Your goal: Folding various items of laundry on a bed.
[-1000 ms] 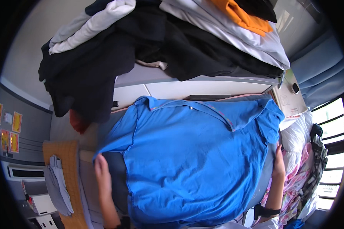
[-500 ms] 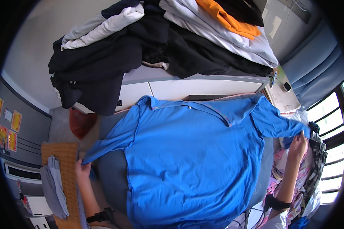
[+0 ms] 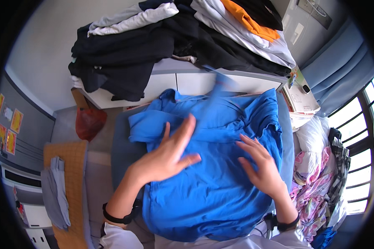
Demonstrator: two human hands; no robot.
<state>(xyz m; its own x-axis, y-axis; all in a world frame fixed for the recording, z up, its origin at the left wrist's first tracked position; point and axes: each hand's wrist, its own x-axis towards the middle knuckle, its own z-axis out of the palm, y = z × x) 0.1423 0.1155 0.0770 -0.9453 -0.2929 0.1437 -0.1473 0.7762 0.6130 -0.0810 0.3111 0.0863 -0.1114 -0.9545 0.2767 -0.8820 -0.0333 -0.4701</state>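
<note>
A blue collared shirt [image 3: 203, 191] lies spread over a dark blue-grey padded surface [image 3: 124, 124] in front of me. Both of its sleeves are now over the body, and one blue end is smeared by motion near the collar. My left hand [image 3: 170, 151] is above the shirt's left half, fingers stretched out and thumb apart, holding nothing. Over the right half is my right hand [image 3: 259, 166], its fingers spread and slightly bent, also with nothing in it. Whether either hand touches the cloth is hard to tell.
Piled dark clothes [image 3: 120, 54] and an orange garment [image 3: 253, 20] top a white cabinet [image 3: 195, 84] at the back. Folded grey trousers [image 3: 56, 195] lie on a tan mat [image 3: 75, 166] at left. A red bag [image 3: 89, 124] stands behind it. Patterned bedding [image 3: 316, 191] is heaped at right.
My hands have released the two outstretched sleeve ends and come inward over the shirt. The sleeves have folded in across its body. The view has shifted slightly.
</note>
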